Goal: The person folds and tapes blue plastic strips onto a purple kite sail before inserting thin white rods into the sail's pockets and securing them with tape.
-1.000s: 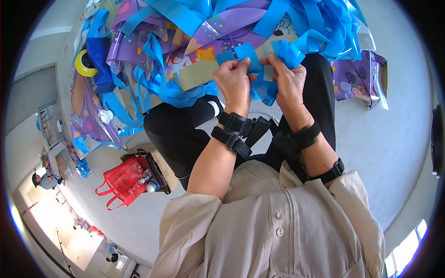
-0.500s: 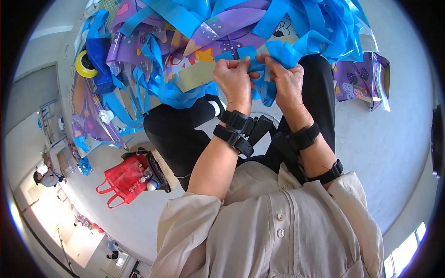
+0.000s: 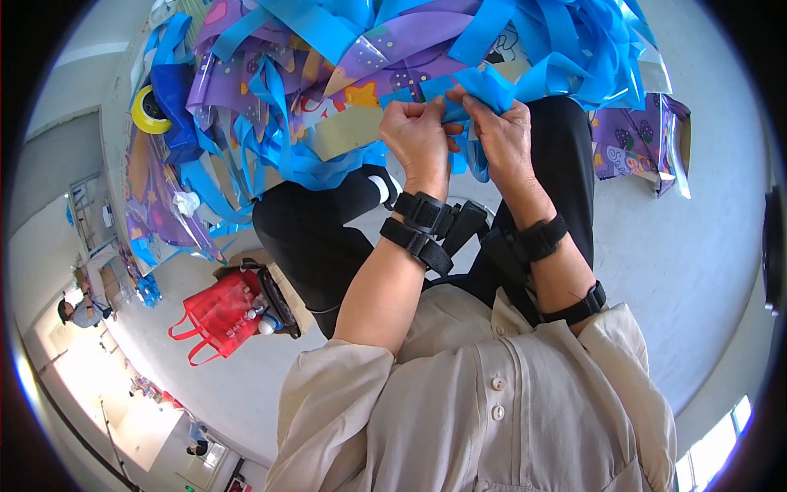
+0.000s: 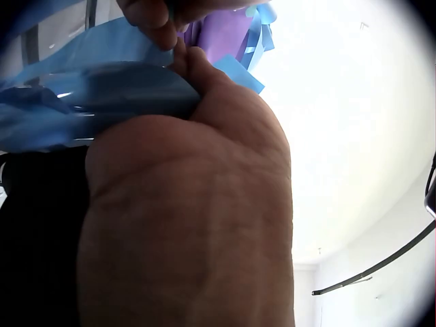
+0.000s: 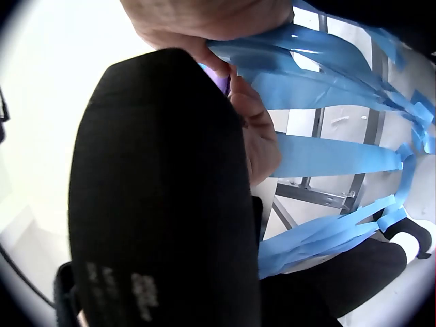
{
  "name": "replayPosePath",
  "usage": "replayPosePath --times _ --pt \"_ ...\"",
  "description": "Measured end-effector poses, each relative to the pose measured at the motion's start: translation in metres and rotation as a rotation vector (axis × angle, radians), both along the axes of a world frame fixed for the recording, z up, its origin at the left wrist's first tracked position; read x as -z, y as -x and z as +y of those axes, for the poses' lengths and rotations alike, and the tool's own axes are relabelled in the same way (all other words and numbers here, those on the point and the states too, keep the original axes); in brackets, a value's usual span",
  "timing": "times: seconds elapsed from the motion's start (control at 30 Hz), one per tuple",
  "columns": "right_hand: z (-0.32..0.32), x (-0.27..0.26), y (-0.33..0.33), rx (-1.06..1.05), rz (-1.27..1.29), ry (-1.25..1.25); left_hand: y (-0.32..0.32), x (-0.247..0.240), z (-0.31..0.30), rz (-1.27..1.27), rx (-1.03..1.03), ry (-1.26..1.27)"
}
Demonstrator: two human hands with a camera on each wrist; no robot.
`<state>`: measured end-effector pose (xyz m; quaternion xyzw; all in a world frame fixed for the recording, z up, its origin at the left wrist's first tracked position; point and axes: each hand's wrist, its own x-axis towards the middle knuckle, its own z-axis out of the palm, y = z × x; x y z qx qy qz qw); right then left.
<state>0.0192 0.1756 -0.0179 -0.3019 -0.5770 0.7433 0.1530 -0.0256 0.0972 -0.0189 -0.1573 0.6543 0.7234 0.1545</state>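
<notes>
Both hands meet in the head view over the lap, at the near edge of a heap of blue strips. The left hand [image 3: 416, 148] pinches a flat blue piece [image 3: 395, 97] between thumb and curled fingers. Just to its right, the right hand [image 3: 506, 143] grips a looped blue strip [image 3: 490, 86], its thumb and index finger close to the left thumb. More blue film hangs below the fingers. In the left wrist view, glossy blue film [image 4: 129, 88] lies along the left palm [image 4: 191, 184]. A black shape covers much of the right wrist view, beside blue strips [image 5: 340, 155].
Purple printed sheets [image 3: 402, 41] lie among the strips. A blue tape dispenser [image 3: 175, 115] with a yellow-rimmed roll [image 3: 150, 111] stands at the left. Beside the legs on the floor are a red bag [image 3: 217, 316] and a box. Another purple printed package [image 3: 635, 135] is at the right.
The right hand has shifted left, closer to the left hand, and the blue strip in it has turned and moved left. The left hand has stayed nearly in place, still pinching.
</notes>
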Motion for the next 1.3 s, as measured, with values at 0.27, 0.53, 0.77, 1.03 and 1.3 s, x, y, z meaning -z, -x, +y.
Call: replayPosePath --times 0.27,0.53,0.77,1.03,1.3 --pt "-0.001 0.002 0.003 -0.014 -0.031 0.024 0.000 0.001 -0.001 0.017 0.012 0.011" --pt "-0.001 0.004 0.003 0.013 0.016 0.107 0.000 0.002 0.000 0.039 -0.010 -0.005" --pt "0.000 0.007 0.003 0.025 0.013 0.117 0.000 0.000 0.000 0.032 0.000 0.005" --pt "-0.002 0.006 0.005 0.046 0.006 0.122 0.000 0.001 0.000 0.037 -0.003 -0.020" --pt "-0.001 0.005 0.005 0.009 -0.025 0.069 -0.005 -0.005 -0.010 0.017 0.077 -0.047"
